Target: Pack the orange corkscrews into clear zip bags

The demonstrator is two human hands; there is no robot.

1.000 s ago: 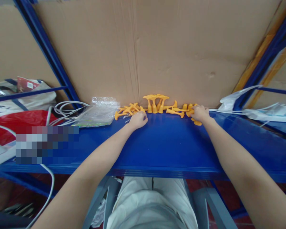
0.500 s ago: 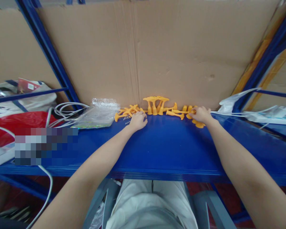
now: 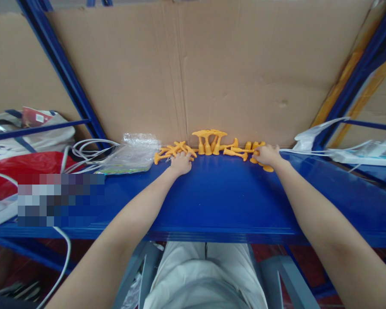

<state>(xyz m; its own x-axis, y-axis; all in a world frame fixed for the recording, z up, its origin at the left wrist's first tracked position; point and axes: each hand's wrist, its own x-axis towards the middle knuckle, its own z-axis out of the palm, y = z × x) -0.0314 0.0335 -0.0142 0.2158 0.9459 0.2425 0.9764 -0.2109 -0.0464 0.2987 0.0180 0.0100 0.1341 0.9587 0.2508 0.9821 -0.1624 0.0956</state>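
Note:
Several orange plastic pegs point(image 3: 209, 141) with flat heads lie and stand along the back of a blue shelf point(image 3: 225, 201), against a cardboard wall. My left hand point(image 3: 180, 163) rests with curled fingers at the loose pile of orange pegs point(image 3: 173, 150) on the left; what its fingers hold is hidden. A few small metal springs point(image 3: 169, 159) lie beside it. My right hand point(image 3: 266, 155) is closed on an orange peg point(image 3: 244, 150) lying flat, with more orange pieces point(image 3: 266, 168) under and beside it.
A clear plastic bag point(image 3: 133, 152) lies left of the pegs, with coiled white cables point(image 3: 86, 150) and a red bag point(image 3: 25, 169) beyond it. White bags and cables point(image 3: 341, 148) sit on the right. Blue rack posts point(image 3: 67, 77) frame the cardboard point(image 3: 212, 64).
My left hand has slid slightly left and back toward the left pile. My right hand has shifted a little left, still on an orange peg.

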